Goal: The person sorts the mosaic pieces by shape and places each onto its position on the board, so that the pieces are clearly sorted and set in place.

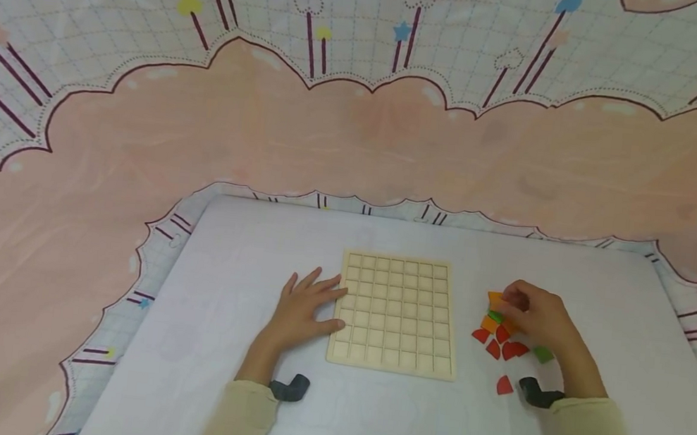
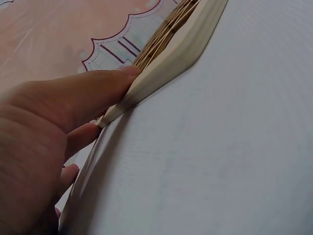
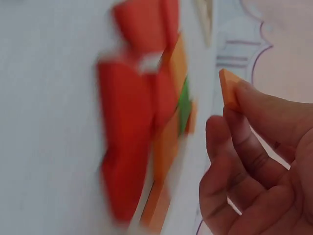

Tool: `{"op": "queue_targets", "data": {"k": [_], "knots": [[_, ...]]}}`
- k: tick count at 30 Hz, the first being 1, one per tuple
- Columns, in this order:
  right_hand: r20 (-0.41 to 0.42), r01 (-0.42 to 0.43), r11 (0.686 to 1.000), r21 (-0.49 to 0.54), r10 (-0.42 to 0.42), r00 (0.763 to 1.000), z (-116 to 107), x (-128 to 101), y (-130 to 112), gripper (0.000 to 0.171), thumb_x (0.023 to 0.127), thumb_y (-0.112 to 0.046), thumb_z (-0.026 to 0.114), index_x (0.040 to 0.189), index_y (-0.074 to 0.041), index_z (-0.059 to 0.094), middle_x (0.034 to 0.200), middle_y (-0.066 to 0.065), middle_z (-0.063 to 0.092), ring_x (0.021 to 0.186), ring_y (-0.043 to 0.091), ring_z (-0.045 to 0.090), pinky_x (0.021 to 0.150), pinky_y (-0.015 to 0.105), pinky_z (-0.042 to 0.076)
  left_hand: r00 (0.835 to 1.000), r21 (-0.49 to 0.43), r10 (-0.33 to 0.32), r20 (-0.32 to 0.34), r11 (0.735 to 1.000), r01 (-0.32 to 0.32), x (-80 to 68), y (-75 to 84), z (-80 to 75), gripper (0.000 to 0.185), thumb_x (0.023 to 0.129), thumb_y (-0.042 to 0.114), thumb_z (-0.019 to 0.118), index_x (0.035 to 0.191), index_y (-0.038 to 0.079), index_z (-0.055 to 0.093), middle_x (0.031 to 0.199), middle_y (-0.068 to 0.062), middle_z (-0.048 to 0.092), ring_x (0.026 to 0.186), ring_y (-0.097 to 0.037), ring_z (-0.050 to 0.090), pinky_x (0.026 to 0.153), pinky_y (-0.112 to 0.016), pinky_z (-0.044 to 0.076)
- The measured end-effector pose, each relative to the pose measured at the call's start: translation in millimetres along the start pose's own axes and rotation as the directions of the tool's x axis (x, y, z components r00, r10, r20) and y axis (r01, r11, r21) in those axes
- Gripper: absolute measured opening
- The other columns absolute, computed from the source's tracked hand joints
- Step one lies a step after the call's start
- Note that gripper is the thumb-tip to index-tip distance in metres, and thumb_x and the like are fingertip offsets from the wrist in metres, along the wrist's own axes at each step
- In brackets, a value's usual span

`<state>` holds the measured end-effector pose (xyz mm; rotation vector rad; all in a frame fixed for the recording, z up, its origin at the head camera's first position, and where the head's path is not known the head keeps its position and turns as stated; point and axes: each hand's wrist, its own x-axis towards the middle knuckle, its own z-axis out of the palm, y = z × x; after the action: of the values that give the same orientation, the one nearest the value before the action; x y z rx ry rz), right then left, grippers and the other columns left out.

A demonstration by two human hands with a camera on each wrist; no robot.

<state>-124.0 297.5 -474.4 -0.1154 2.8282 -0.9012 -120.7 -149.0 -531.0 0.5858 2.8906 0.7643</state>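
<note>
A pale wooden grid board (image 1: 398, 313) lies flat on the white table (image 1: 366, 418). My left hand (image 1: 307, 305) rests open beside its left edge, fingers (image 2: 93, 93) touching the board's rim (image 2: 171, 58). My right hand (image 1: 532, 315) hovers over a pile of red, orange and green pieces (image 1: 498, 336) to the right of the board. It pinches an orange piece (image 3: 229, 88) between thumb and fingers. In the right wrist view the pile (image 3: 146, 127) is blurred.
A lone red piece (image 1: 504, 385) lies near the right wrist, and a green piece (image 1: 543, 353) sits beside the hand. A pink and white patterned cloth (image 1: 360, 105) hangs behind and around the table. Dark wrist mounts (image 1: 291, 387) sit on both forearms.
</note>
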Motion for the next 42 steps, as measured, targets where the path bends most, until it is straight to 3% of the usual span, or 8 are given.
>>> {"op": "queue_targets", "data": {"k": [5,11,18,22,25,35,42], "knots": [[0.013,-0.020,0.992,0.128,0.018,1.000,12,8,-20,0.026,0.095,-0.032,0.073,0.109,-0.011,0.066,0.105,0.010,0.071,0.096,0.026,0.064,0.076,0.028,0.056,0.999,0.014,0.032,-0.018,0.999,-0.032,-2.8,-0.3,2.1,0.066,0.082,0.062,0.072,0.140,0.032,0.062,0.158,0.009,0.049,0.158,-0.028,0.022,0.125,-0.065,0.004],[0.072,-0.027,0.947,0.319,0.004,0.997,34,23,-51,0.026,0.095,-0.028,0.073,0.110,-0.008,0.067,0.104,0.011,0.068,0.092,0.022,0.065,0.076,0.025,0.056,0.998,0.022,0.063,-0.026,0.998,-0.062,-4.0,-0.3,1.6,0.068,0.078,0.066,0.073,0.137,0.033,0.064,0.155,0.008,0.052,0.157,-0.030,0.023,0.124,-0.067,0.005],[0.118,0.007,0.914,0.406,-0.060,0.991,62,40,-80,0.024,0.093,-0.024,0.075,0.108,-0.008,0.069,0.101,0.009,0.068,0.090,0.020,0.066,0.084,0.029,0.053,0.997,0.039,0.075,-0.016,0.996,-0.074,-4.7,-0.8,1.6,0.069,0.077,0.067,0.074,0.137,0.034,0.064,0.155,0.009,0.052,0.157,-0.030,0.022,0.123,-0.067,0.004],[0.172,-0.044,0.861,0.507,-0.052,0.984,81,51,-97,0.023,0.092,-0.017,0.075,0.110,-0.004,0.068,0.097,0.009,0.069,0.087,0.018,0.068,0.081,0.028,0.059,0.996,0.037,0.084,-0.013,0.996,-0.084,-5.2,-1.2,1.4,0.071,0.078,0.067,0.072,0.140,0.033,0.063,0.155,0.008,0.052,0.158,-0.031,0.021,0.124,-0.067,0.003],[0.196,-0.073,0.807,0.586,-0.054,0.979,95,58,-111,0.022,0.090,-0.010,0.076,0.108,0.000,0.068,0.092,0.010,0.071,0.078,0.017,0.071,0.072,0.029,0.063,0.997,0.035,0.078,-0.012,0.996,-0.077,-5.2,-1.1,0.0,0.076,0.080,0.067,0.072,0.145,0.029,0.059,0.156,0.009,0.051,0.158,-0.030,0.021,0.124,-0.066,0.003],[0.191,-0.086,0.744,0.663,-0.056,0.980,128,74,-147,0.020,0.086,-0.011,0.080,0.101,-0.001,0.073,0.078,0.004,0.073,0.065,0.013,0.067,0.061,0.024,0.057,0.998,0.050,0.069,0.002,0.996,-0.069,-3.1,-2.8,1.5,0.084,0.081,0.069,0.069,0.151,0.026,0.051,0.163,0.011,0.041,0.159,-0.027,0.019,0.124,-0.066,0.003],[0.208,-0.169,0.736,0.655,0.039,0.977,141,85,-157,0.015,0.081,-0.013,0.083,0.093,-0.007,0.077,0.070,0.001,0.069,0.056,0.011,0.061,0.055,0.023,0.052,0.999,0.063,0.045,0.030,0.997,-0.047,-1.4,-1.7,0.7,0.089,0.082,0.071,0.066,0.156,0.026,0.044,0.164,0.013,0.036,0.160,-0.024,0.014,0.124,-0.064,-0.001]]}}
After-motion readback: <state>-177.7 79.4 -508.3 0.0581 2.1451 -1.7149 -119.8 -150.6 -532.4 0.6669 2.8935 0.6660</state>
